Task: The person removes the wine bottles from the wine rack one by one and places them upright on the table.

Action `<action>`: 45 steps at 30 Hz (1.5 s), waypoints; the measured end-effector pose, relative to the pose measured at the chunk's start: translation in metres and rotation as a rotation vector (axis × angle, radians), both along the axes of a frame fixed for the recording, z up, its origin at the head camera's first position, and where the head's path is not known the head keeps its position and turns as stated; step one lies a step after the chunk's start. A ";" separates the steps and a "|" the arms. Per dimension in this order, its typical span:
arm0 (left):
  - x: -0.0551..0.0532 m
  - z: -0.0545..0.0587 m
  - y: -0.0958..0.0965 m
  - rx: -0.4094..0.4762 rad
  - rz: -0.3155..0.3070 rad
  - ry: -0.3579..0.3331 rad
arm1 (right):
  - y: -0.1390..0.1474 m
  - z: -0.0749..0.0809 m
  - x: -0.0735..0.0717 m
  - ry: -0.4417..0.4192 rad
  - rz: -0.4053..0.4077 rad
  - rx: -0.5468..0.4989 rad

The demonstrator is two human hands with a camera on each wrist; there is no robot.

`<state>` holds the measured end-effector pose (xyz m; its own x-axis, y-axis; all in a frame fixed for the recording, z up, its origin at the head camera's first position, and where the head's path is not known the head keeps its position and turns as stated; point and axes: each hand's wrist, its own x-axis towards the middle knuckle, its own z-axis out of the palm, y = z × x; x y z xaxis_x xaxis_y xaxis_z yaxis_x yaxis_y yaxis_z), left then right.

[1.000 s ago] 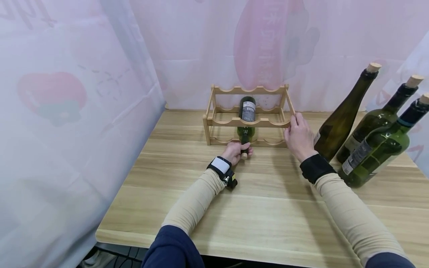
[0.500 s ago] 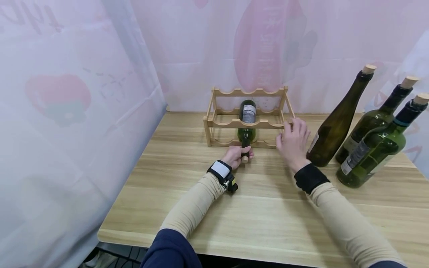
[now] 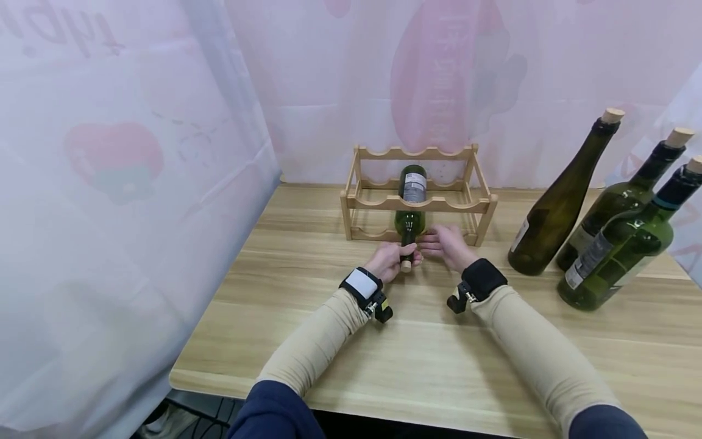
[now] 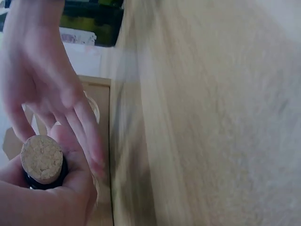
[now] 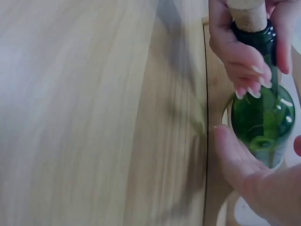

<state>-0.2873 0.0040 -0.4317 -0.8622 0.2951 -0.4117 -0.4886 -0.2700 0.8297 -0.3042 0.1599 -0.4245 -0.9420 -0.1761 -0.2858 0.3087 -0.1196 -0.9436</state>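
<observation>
A green wine bottle (image 3: 410,222) lies in the wooden wine rack (image 3: 419,203), its corked neck sticking out toward me under the upper front rail. My left hand (image 3: 386,260) grips that neck, thumb on top, with the cork (image 4: 42,159) standing free beyond the fingers. My right hand (image 3: 448,247) is just right of the neck, in front of the rack's lower rail. In the left wrist view its fingers reach out straight beside the gripping hand. The right wrist view has those fingertips (image 5: 225,136) close to the bottle's shoulder.
Three corked bottles stand upright at the right of the table (image 3: 417,341): a tall brown-green one (image 3: 556,204), a dark one (image 3: 614,198) behind, and a green one with a label (image 3: 620,244). A printed cloth (image 3: 329,79) hangs behind the rack.
My right hand has let go of the rack's right upper corner and moved left and down to beside the bottle's neck. The left hand keeps its grip, the neck slightly nearer me.
</observation>
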 end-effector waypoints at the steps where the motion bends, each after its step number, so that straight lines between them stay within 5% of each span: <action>1: 0.002 0.001 0.000 0.003 0.000 -0.005 | -0.001 -0.001 -0.002 -0.008 0.025 -0.016; 7: 0.014 0.003 -0.002 0.001 0.003 -0.046 | -0.007 -0.010 -0.010 -0.086 0.032 -0.155; 18: 0.038 0.006 -0.007 -0.015 -0.025 0.011 | -0.009 -0.006 -0.003 -0.141 0.039 -0.339; 32: 0.063 0.011 -0.019 -0.082 -0.108 0.037 | -0.003 -0.005 0.018 -0.062 0.059 -0.342; 45: 0.085 0.008 -0.022 -0.196 -0.173 0.039 | -0.001 -0.004 0.044 -0.042 0.086 -0.219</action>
<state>-0.2028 -0.0176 -0.4240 -0.8222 0.3569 -0.4434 -0.4804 -0.0172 0.8769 -0.2603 0.1594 -0.4288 -0.9090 -0.3172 -0.2703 0.3648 -0.2919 -0.8842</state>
